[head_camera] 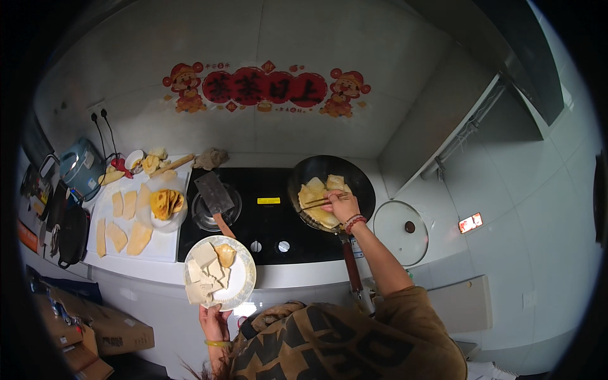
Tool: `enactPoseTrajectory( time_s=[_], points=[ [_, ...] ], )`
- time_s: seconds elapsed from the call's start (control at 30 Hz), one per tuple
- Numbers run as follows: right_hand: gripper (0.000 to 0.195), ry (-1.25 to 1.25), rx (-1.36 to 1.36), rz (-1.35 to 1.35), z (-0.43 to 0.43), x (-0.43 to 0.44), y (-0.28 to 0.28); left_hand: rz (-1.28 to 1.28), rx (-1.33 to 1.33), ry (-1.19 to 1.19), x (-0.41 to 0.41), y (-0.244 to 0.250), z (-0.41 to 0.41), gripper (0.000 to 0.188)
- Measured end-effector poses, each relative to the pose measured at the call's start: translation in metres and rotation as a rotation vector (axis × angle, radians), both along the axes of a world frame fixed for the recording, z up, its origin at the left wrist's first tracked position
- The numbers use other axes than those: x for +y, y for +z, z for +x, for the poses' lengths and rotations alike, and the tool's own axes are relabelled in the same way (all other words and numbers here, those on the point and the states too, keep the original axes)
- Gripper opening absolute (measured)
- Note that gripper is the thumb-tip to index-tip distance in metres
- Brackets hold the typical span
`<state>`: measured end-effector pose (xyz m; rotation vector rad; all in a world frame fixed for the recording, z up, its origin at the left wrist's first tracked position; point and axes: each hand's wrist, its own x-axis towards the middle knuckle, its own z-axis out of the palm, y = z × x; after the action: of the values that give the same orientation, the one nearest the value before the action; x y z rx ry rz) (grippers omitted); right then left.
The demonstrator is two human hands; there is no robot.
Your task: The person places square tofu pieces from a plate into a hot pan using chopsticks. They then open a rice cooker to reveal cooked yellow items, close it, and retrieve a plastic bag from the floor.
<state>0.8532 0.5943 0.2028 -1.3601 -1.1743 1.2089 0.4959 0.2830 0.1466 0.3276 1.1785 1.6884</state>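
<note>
My left hand [214,317] grips the rim of a patterned white plate [243,280] in front of the counter edge. On the plate lie pale flat pieces [205,273], perhaps tofu or dough, and one golden piece [225,255]. Over the black wok [363,190] on the right burner, my right hand [343,209] holds a pair of chopsticks [316,203]. Their tips meet the yellowish frying pieces [311,190] in the wok; whether they pinch one cannot be told. The wok's wooden handle [351,268] points towards me.
A cleaver [216,192] lies across the left burner of the black gas hob [266,228]. Left of it, a white board [164,249] carries dough strips [140,237] and a bowl of fried pieces [166,204]. A glass lid [399,232] lies right of the wok. A rolling pin [173,165] sits behind the board.
</note>
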Motion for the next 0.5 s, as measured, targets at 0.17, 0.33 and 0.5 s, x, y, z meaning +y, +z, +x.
enactPoseTrajectory(
  time_s=[0.17, 0.33, 0.5],
  points=[
    [0.021, 0.026, -0.059, -0.033, 0.017, -0.001, 0.025, -0.015, 0.01, 0.012, -0.006, -0.003, -0.002, 0.046],
    [0.021, -0.012, -0.443, 0.393, 0.04, 0.039, -0.016, -0.015, -0.012, 0.03, -0.001, 0.002, 0.004, 0.045],
    [0.025, 0.143, -0.671, 0.54, 0.02, 0.035, -0.033, -0.001, -0.027, 0.083, -0.001, 0.005, 0.011, 0.042]
  ],
)
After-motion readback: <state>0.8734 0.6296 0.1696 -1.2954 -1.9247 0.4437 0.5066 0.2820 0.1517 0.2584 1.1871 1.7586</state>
